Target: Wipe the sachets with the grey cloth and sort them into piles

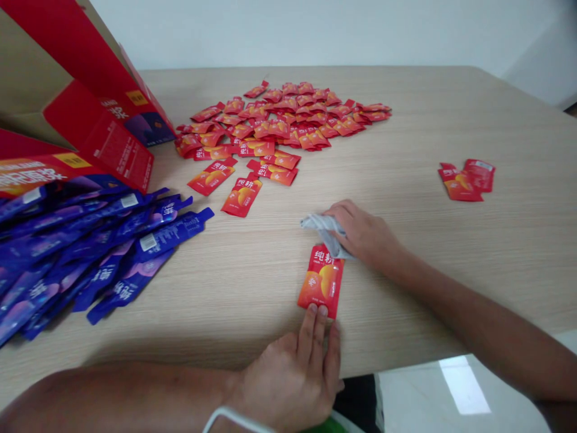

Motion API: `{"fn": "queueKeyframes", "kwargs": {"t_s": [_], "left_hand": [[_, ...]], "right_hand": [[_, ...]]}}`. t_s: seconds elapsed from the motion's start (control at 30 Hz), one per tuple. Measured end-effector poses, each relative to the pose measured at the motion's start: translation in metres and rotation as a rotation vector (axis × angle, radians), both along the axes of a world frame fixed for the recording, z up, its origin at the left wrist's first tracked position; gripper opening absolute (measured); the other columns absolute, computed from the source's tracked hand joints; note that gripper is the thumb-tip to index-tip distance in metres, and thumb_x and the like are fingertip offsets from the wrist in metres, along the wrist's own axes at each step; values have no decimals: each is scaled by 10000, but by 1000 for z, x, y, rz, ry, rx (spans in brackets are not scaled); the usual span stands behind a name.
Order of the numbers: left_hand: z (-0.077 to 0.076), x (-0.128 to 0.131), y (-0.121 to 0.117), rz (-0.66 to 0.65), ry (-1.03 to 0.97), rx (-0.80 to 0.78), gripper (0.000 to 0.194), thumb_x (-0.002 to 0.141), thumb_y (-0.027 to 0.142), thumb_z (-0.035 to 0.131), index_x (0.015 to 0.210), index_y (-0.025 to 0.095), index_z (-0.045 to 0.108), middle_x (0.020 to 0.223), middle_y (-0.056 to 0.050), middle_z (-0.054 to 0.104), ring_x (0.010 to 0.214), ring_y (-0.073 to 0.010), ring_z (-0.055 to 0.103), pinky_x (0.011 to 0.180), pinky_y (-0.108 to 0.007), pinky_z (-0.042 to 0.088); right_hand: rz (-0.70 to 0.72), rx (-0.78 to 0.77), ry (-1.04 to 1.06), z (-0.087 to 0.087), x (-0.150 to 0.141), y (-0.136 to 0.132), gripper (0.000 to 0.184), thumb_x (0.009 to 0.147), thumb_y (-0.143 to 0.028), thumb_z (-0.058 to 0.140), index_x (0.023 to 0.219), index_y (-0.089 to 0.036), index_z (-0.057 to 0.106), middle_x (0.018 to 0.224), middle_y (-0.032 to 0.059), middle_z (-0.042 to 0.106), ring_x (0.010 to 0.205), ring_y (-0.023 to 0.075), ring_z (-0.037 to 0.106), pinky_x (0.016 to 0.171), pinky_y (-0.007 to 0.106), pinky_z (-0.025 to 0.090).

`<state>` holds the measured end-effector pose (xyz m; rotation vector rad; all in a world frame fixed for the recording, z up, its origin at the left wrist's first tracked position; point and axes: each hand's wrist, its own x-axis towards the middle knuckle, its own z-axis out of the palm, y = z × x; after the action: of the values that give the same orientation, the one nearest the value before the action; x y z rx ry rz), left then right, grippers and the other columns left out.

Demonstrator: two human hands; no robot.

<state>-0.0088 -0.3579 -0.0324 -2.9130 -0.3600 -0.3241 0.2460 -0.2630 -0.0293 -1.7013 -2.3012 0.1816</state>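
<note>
A red pouch [319, 282] with orange fruit printed on it lies face up on the table in front of me. The stretched fingertips of my left hand [293, 367] press flat on its near edge. My right hand [360, 234] is closed on a crumpled grey-white cloth [331, 233], which sits at the pouch's far end and covers its top corner. Beyond, toward the back wall, many matching red pouches [279, 120] are heaped, and a few of them [242, 195] lie loose at the near side of the heap.
An open red cardboard box [121, 144] stands at the left. Before it spreads a pile of long blue pouches [103, 252]. Two red pouches [466, 180] overlap on the right side of the wooden table [406, 168]. The near table edge runs below my right forearm.
</note>
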Motion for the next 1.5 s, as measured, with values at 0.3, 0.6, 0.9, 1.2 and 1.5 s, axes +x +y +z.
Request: {"fn": "queueKeyframes", "kwargs": {"t_s": [0.3, 0.6, 0.9, 1.2, 1.5], "left_hand": [[-1, 1, -2, -9, -1, -3, 497, 1030, 437, 488, 1243, 25, 665, 1078, -205, 761, 983, -321, 758, 779, -395, 628], [1, 1, -1, -10, 16, 19, 555, 1046, 445, 465, 1316, -16, 614, 1233, -271, 686, 1178, -354, 683, 723, -354, 626], [3, 1, -2, -8, 10, -12, 493, 1040, 429, 491, 1252, 11, 644, 1068, -227, 757, 973, -315, 753, 745, -399, 599], [2, 1, -2, -2, -2, 8, 540, 1050, 429, 472, 1294, -31, 619, 1198, -270, 703, 1139, -349, 703, 758, -372, 609], [1, 2, -2, 0, -2, 19, 540, 1041, 436, 484, 1288, -23, 628, 1186, -257, 713, 1121, -352, 709, 731, -370, 625]], "right_hand": [[401, 58, 68, 7, -47, -54, 288, 975, -160, 516, 1240, -215, 615, 1182, 75, 668, 1008, 188, 662, 800, 293, 570], [23, -16, -36, -1, -3, -4, 296, 962, -224, 568, 1257, -207, 584, 1254, 104, 620, 1095, 247, 647, 758, 333, 588], [366, 89, 73, 8, -44, -55, 321, 968, -157, 517, 1274, -208, 599, 1209, 87, 664, 1088, 206, 647, 859, 305, 574], [138, -82, -18, -4, -24, -20, 340, 927, -192, 602, 1264, -231, 599, 1257, 88, 637, 1078, 226, 659, 773, 310, 592], [140, 130, 76, 13, -19, -31, 370, 940, -182, 557, 1309, -206, 555, 1269, 119, 622, 1172, 247, 616, 875, 343, 583]]}}
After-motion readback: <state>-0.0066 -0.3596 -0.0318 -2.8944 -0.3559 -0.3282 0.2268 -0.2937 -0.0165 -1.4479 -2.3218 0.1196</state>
